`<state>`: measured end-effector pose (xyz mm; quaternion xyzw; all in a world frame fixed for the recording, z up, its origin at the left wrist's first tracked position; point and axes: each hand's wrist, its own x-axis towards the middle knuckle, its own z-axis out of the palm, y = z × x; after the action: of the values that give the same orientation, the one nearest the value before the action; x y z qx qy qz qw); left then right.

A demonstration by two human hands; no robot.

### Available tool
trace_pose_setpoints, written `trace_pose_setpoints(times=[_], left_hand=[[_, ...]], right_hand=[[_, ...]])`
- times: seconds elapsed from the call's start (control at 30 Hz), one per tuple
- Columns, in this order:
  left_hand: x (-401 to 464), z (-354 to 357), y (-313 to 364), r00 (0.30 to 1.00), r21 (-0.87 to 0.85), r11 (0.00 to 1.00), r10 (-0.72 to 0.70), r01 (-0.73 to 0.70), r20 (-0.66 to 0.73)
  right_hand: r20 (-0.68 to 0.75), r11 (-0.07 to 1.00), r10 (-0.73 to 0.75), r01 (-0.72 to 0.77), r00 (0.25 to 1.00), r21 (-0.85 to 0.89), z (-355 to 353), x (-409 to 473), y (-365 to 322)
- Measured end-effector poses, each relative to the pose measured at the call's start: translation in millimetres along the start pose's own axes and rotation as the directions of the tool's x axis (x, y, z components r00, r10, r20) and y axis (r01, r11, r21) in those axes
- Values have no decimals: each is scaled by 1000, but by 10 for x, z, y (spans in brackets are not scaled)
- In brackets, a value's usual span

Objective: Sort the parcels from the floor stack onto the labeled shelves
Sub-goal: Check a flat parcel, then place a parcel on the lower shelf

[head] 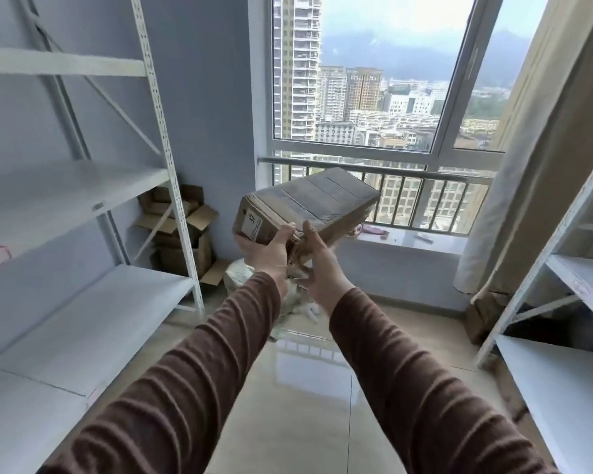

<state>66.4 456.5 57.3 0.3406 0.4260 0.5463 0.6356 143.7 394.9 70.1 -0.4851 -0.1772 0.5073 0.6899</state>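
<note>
Cardboard parcel (305, 206) gripped in my left hand (271, 254) and right hand (319, 265); shelves (83, 189) look bare, nearly everything's left.

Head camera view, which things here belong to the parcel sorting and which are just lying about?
Job: cardboard parcel, left hand, right hand, left shelving, right shelving, floor stack.
Lying about: empty cartons, curtain, items on windowsill.

Perhaps "57" on parcel (305, 206) label (252, 224)
</note>
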Motion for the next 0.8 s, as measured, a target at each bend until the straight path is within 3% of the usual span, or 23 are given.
trace_pose_setpoints(times=[0.1,0.47,0.67,0.8], left_hand=[[-299,-8,310,995,-17,995,97,-98,-34],[546,-1292,1473,968,0,985,172,-175,183],[693,-1703,1936,926,75,952,268,-297,266],[798,-1826,1968,923,39,957,264,-286,278]], right_hand=[[30,1000,-9,9,1000,28,310,124,18],[200,980,-118,146,973,-132,1382,208,-249],[256,977,-44,95,966,-191,1934,165,-156],[274,972,-17,80,961,-222,2080,170,-85]])
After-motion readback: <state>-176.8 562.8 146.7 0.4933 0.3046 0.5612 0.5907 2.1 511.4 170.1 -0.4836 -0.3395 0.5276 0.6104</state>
